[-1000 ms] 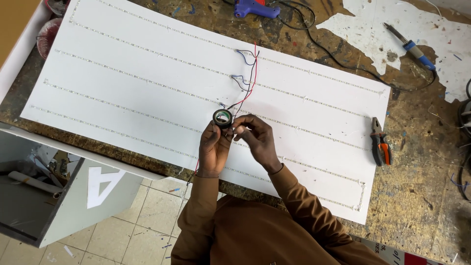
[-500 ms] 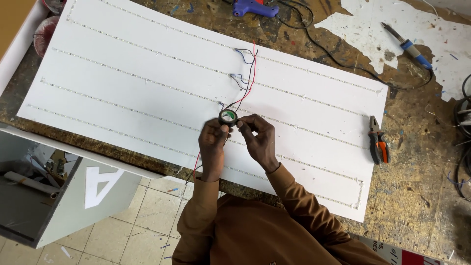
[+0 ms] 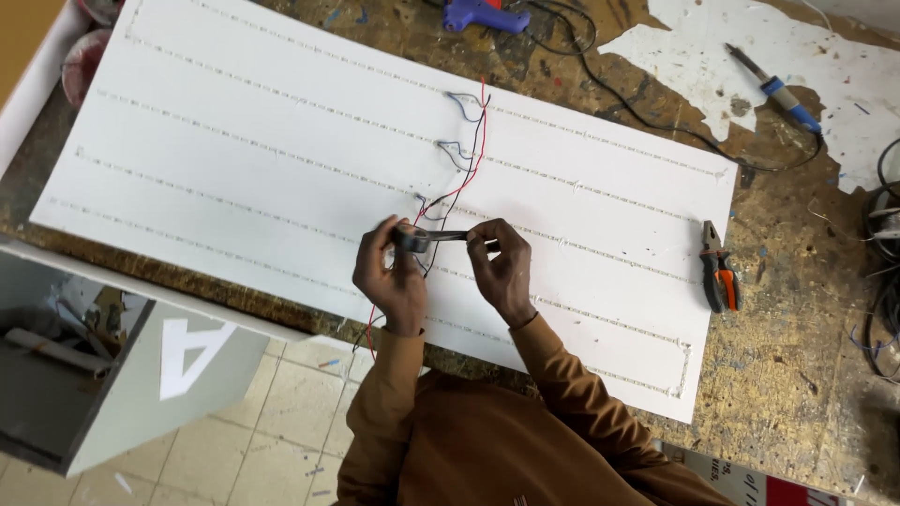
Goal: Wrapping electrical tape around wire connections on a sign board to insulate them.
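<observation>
Both hands meet over the lower middle of a white board (image 3: pixel 281 159) that covers most of the counter (image 3: pixel 806 309). The left hand (image 3: pixel 392 281) pinches a small dark tape roll (image 3: pixel 412 239) between thumb and fingers, and the right hand (image 3: pixel 502 272) pinches the strip of tape (image 3: pixel 455 235) drawn out from it, held level just above the board. Red and black wires (image 3: pixel 469 155) run down the board right under the roll and pass between the hands, so they lie directly in the way. Rows of small dotted strips (image 3: pixel 234 80) cross the board (too fine to make out singly). To the right, pliers with orange and black handles (image 3: pixel 720 272) lie on the bare counter, well apart from the hands. Farther up lie a blue-handled soldering iron (image 3: pixel 778 91) and a blue glue gun (image 3: pixel 480 14), cut off by the top edge. A grey box with a white letter (image 3: pixel 187 351) stands below the counter's near edge.
</observation>
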